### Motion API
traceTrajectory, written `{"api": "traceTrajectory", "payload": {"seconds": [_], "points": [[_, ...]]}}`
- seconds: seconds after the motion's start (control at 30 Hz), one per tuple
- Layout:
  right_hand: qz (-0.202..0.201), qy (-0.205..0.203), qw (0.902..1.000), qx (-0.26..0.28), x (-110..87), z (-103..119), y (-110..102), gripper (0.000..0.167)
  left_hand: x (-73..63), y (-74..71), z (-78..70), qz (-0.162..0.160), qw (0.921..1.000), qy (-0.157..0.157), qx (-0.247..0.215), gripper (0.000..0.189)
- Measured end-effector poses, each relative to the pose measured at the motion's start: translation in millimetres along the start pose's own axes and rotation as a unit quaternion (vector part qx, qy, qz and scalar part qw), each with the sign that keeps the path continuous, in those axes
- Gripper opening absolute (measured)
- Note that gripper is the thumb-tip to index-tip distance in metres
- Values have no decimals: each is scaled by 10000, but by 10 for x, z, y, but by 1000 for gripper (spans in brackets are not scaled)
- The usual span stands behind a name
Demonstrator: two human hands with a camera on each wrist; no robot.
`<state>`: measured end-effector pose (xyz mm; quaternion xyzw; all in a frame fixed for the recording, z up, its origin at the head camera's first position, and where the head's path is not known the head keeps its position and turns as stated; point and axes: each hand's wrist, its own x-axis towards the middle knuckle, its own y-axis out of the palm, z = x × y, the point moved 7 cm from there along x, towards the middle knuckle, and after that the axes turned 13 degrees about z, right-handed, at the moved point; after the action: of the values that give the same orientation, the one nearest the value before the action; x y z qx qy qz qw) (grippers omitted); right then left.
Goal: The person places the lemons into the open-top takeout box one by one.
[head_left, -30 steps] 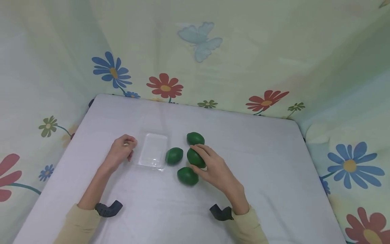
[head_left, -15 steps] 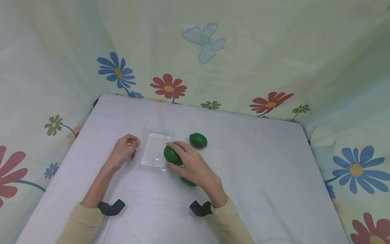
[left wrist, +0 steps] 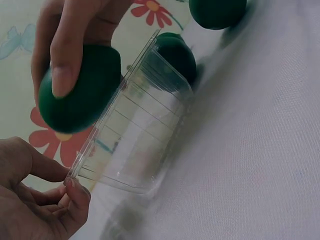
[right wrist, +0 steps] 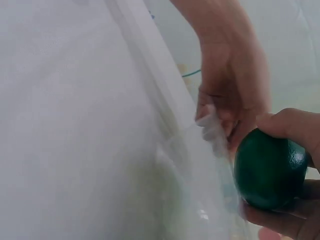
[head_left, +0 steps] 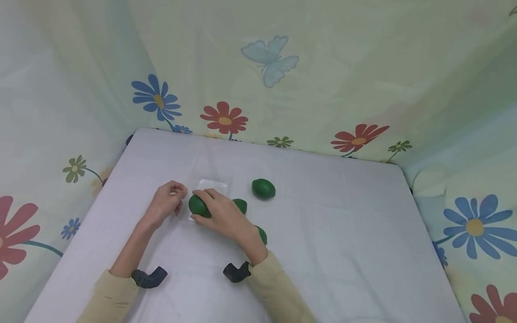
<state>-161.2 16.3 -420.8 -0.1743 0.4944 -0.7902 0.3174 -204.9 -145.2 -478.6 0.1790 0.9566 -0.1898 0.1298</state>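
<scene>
A clear plastic box (head_left: 212, 184) without a visible lid stands on the white table. My left hand (head_left: 163, 204) pinches its left rim between thumb and fingers, as the left wrist view of the box (left wrist: 137, 132) makes plain. Just above the rim, my right hand (head_left: 226, 219) grips a green lime (head_left: 198, 206), fingers on one side and thumb on the other. That held lime (left wrist: 77, 90) appears raised over the opening, and the right hand hides much of the box from the head. Right of the box lie another lime (head_left: 241, 205), partly covered by the right hand, and a third (head_left: 263, 189).
One more lime (head_left: 261, 234) shows partly behind the right wrist. The white-covered table (head_left: 343, 233) stretches right and toward the person. A flowered curtain (head_left: 323, 80) hangs behind it and at both sides. Each wrist wears a black camera mount (head_left: 150, 277).
The right hand has picked up a lime from the group and carried it left, over the box. The left hand stays at the box's rim.
</scene>
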Motion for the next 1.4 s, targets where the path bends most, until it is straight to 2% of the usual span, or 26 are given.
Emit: {"api": "traceTrajectory", "payload": {"seconds": [0.2, 0.33, 0.5, 0.93, 1.17, 1.4], "points": [[230, 661, 9975, -95, 156, -42, 120, 61, -3, 12, -7, -3, 10000, -43, 56, 36], [467, 1090, 9929, 118, 205, -66, 170, 58, -2, 30, -2, -1, 10000, -39, 35, 37], [750, 1313, 9878, 374, 221, -88, 274, 52, -5, 80, 27, 63, 9999, -87, -28, 36], [941, 1302, 9864, 355, 243, -121, 384, 55, 12, 88, 68, 152, 9997, -199, -82, 40], [724, 1074, 9914, 179, 248, -78, 342, 56, 12, 76, 72, 183, 9993, -305, -110, 39], [501, 984, 9939, -36, 223, -62, 265, 52, 24, 82, 28, 299, 9992, -244, -100, 34]]}}
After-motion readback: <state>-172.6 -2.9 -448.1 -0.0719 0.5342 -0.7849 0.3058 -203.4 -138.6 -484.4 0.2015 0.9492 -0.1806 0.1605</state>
